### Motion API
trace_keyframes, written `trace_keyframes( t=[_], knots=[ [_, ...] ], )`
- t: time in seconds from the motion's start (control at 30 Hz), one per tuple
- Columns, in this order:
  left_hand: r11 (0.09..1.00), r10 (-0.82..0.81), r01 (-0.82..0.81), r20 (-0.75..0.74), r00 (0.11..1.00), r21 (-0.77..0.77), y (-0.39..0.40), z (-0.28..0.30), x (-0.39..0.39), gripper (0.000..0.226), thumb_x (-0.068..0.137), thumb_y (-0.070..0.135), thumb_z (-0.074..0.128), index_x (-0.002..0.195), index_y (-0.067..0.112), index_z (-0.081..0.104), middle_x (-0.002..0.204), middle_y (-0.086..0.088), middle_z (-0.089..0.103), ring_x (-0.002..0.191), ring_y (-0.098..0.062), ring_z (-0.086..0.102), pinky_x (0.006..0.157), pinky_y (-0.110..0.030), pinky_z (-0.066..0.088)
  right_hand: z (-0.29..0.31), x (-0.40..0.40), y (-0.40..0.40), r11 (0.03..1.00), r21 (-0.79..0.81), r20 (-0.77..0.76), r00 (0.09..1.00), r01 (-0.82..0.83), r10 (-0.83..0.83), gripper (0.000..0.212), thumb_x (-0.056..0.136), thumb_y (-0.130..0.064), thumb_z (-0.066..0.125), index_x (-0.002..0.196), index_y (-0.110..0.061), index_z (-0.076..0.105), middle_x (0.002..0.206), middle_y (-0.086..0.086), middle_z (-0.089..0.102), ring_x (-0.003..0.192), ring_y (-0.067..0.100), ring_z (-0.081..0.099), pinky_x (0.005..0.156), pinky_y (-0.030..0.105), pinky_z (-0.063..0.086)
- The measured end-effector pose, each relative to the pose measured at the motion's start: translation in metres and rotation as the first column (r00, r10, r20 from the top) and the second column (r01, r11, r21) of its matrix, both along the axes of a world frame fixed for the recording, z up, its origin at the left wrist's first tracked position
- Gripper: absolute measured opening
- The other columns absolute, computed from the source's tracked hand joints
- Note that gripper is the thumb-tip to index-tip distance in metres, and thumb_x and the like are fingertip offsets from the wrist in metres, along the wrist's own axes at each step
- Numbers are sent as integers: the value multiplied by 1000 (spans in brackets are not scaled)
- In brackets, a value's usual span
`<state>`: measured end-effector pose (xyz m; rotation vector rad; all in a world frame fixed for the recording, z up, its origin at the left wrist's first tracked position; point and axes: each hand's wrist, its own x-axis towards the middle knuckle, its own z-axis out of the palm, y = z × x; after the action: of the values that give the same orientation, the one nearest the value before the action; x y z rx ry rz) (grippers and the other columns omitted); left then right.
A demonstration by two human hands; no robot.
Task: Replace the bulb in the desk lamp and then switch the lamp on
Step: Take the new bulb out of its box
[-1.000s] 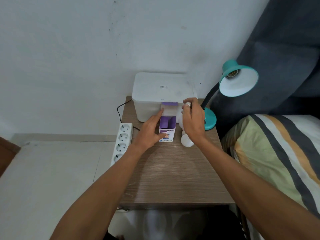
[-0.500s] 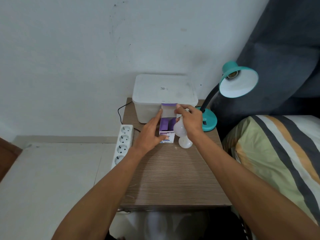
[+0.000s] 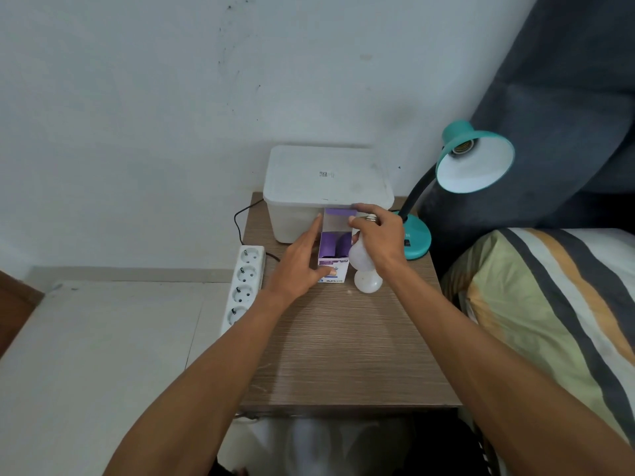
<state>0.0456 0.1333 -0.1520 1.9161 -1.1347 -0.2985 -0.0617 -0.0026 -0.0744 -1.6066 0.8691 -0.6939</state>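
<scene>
Lifting a new bulb (image 3: 360, 258) clear of its open purple carton (image 3: 332, 249) near the table's (image 3: 343, 355) back edge, the right hand (image 3: 376, 240) gripped its base. Left hand (image 3: 298, 266), fingers extended flat, steadied the carton. Spare bulb (image 3: 368, 282) lay alongside. Lamp (image 3: 476, 163) socket empty at the back-right corner; next, carrying and threading.

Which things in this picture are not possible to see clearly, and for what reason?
All in the head view:
- Held bulb: the right hand covers most of it, so its markings are unreadable.
- Bulb on the table: its screw end is hidden behind the held bulb.
- Purple box: the left hand covers one side; the print is too small.
- Lamp switch: too small to tell on or off.
- Power strip: its near end is hidden by the left forearm.
</scene>
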Motion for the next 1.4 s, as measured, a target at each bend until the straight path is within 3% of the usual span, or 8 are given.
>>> trace_keyframes(
  t=[0.27, 0.4, 0.63, 0.77, 0.97, 1.17, 1.23, 1.4],
  knots=[
    [999, 37, -37, -50, 998, -2, 3, -4, 5, 115, 74, 23, 89, 159, 37, 12, 142, -1, 56, 122, -14, 61, 100, -43, 54, -2, -9, 5, 991, -95, -8, 996, -90, 90, 8, 84, -14, 75, 92, -14, 78, 81, 2, 76, 69, 24, 72, 68, 34, 59],
    [999, 49, -50, -60, 997, -3, 5, -5, 6, 115, 74, 26, 90, 159, 37, 13, 141, -2, 55, 124, -18, 60, 101, -45, 54, -13, -15, 12, 974, -155, -109, 983, -166, 150, 6, 83, -11, 78, 89, -13, 78, 82, 0, 76, 76, 11, 72, 71, 26, 59],
    [1000, 18, -17, 28, 999, -19, 4, -6, 6, 103, 75, 24, 90, 158, 22, 29, 136, -6, 57, 119, -15, 61, 100, -38, 54, -33, -25, 20, 852, -485, -246, 966, -197, 83, 14, 81, -24, 82, 93, -19, 79, 89, -1, 74, 79, 11, 68, 75, 35, 58],
    [1000, 16, -15, 61, 998, -22, 3, -5, 3, 97, 78, 21, 88, 157, 22, 32, 134, -5, 59, 117, -14, 61, 99, -27, 52, -35, -29, 21, 817, -530, -306, 950, -227, 65, 17, 82, -29, 81, 95, -18, 79, 91, 2, 71, 81, 15, 67, 73, 40, 58],
    [997, 29, -16, 173, 984, -75, 8, -11, -12, 67, 84, 11, 80, 145, 18, 53, 138, -8, 60, 118, -21, 63, 99, -41, 54, -35, -33, 21, 827, -499, -348, 934, -259, 83, 18, 83, -29, 77, 98, -19, 78, 91, 2, 71, 80, 14, 66, 73, 37, 58],
    [983, 163, -147, 145, 976, -112, 3, -4, -17, 60, 83, 3, 79, 139, 15, 61, 130, -12, 60, 100, -18, 63, 96, -31, 54, -27, -40, 19, 935, -346, -174, 985, -75, 15, 13, 82, -12, 70, 94, -10, 65, 80, -7, 65, 72, 4, 63, 61, 19, 51],
    [975, 206, -192, 128, 970, -115, -1, 0, -13, 60, 83, 3, 79, 139, 16, 61, 127, -12, 58, 91, -14, 61, 94, -27, 53, -27, -39, 14, 954, -296, -165, 986, -52, 3, 11, 83, -11, 69, 94, -13, 67, 82, -7, 66, 75, 4, 63, 65, 21, 52],
    [978, 210, -202, 174, 962, -59, -7, 1, -12, 59, 84, 3, 79, 139, 14, 60, 126, -16, 57, 98, -20, 63, 96, -30, 53, -28, -40, 5, 982, -186, -56, 998, -26, 16, 22, 90, -16, 72, 112, -13, 70, 97, -4, 72, 92, 6, 69, 83, 26, 59]
  ],
)
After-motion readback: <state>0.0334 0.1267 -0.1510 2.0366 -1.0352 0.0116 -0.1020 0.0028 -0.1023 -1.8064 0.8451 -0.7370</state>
